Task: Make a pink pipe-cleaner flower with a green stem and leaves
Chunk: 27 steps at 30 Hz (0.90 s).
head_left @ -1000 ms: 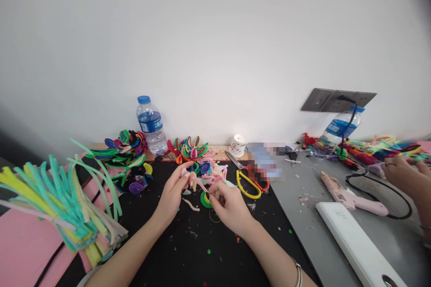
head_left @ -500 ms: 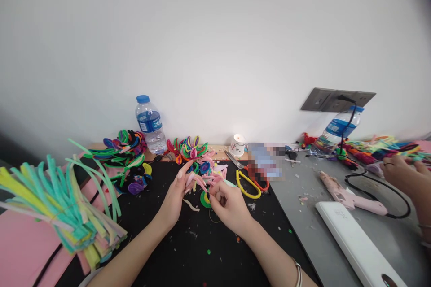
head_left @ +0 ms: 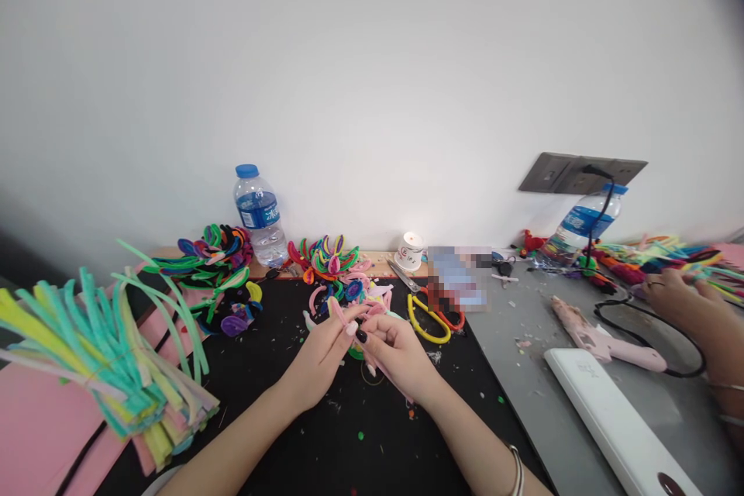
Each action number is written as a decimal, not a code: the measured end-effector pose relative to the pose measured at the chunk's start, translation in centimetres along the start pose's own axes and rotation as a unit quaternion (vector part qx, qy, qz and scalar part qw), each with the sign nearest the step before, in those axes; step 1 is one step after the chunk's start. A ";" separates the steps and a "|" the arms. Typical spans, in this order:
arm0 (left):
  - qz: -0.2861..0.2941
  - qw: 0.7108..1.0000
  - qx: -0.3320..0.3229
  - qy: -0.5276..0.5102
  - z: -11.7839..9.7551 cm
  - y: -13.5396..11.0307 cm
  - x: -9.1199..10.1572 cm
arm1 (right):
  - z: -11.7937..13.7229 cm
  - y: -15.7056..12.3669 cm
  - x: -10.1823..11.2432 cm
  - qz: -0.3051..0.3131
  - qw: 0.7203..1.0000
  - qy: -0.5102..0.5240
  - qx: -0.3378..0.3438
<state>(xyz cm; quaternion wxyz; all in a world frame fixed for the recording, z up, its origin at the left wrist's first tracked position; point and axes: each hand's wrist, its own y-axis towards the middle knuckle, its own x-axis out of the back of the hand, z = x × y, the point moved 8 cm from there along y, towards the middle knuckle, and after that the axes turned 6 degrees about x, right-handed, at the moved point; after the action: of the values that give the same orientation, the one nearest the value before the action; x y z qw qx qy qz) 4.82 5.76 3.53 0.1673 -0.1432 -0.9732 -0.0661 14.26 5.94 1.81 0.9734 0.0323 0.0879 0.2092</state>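
Above the black mat (head_left: 279, 434), both hands meet around a pink pipe cleaner (head_left: 335, 313) bent into a loop. My left hand (head_left: 317, 360) is closed on it, fingers pointing inward. The thumb and fingers of my right hand (head_left: 401, 353) pinch it too, and a pale pink strand hangs below that hand. Just behind the hands lie shaped pink pipe cleaner pieces (head_left: 377, 294). Part of a green ring-shaped piece (head_left: 355, 354) shows under the fingers.
A bundle of pastel pipe cleaners (head_left: 110, 356) lies left. Colourful shaped pieces (head_left: 325, 256), a water bottle (head_left: 259, 217), a paper cup (head_left: 409, 252) and yellow-handled scissors (head_left: 430, 322) stand or lie behind. Right are a glue gun (head_left: 616, 345), a white power bank (head_left: 616, 418) and another person's hand (head_left: 680, 298).
My left hand has come right and its raised fingers have folded down beside my right hand. The pink pipe cleaner is now between both hands. The other person's hand has shifted slightly left.
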 end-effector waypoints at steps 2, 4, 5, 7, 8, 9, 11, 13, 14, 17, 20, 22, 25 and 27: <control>-0.038 0.999 -0.001 0.030 0.1 0.1 0.7 | -0.3 0.1 0.0 0.011 1.000 0.007 -0.013; -0.085 0.995 0.010 0.048 0.5 0.2 1.6 | -0.7 0.2 0.3 0.013 1.000 0.005 -0.026; -0.104 0.993 0.017 0.052 0.7 0.3 2.0 | -0.9 0.2 0.4 0.012 0.999 0.001 -0.030; -0.119 0.991 0.026 0.055 1.0 0.3 2.4 | -1.0 0.3 0.7 0.005 1.000 -0.001 -0.029; -0.115 0.991 0.027 0.056 1.0 0.3 2.3 | -1.1 0.3 0.8 0.002 1.000 0.000 -0.026; -0.104 0.993 0.025 0.058 0.8 0.3 2.1 | -1.1 0.3 0.9 -0.001 1.000 0.004 -0.024; -0.069 0.996 0.014 0.058 0.4 0.3 1.4 | -1.1 0.3 0.9 -0.005 1.000 0.014 -0.022; -0.032 0.998 0.000 0.054 -0.2 0.2 0.6 | -1.1 0.3 0.8 -0.007 0.999 0.023 -0.025; -0.018 0.999 -0.005 0.051 -0.4 0.1 0.3 | -1.1 0.3 0.8 -0.010 0.999 0.027 -0.026; -0.011 0.999 -0.001 0.045 -0.3 0.1 0.2 | -1.1 0.4 0.9 -0.022 0.999 0.037 -0.022; -0.040 0.998 0.024 0.044 0.7 0.2 0.7 | -0.7 0.5 1.4 -0.044 0.997 0.057 -0.002; -0.046 0.997 0.035 0.051 1.2 0.3 0.9 | -0.2 0.5 1.8 -0.054 0.995 0.076 0.018; -0.020 0.996 0.029 0.086 1.4 0.3 0.6 | 0.5 0.6 2.2 -0.062 0.992 0.096 0.045; 0.008 0.990 0.012 0.141 1.2 0.1 0.1 | 0.7 0.5 2.5 -0.075 0.992 0.088 0.059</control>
<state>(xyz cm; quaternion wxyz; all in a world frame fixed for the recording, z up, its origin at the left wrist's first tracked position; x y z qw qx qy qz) 4.38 6.12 2.51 0.3052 -0.1386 -0.9393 -0.0726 16.42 7.43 2.20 0.9711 0.0642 0.1878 0.1325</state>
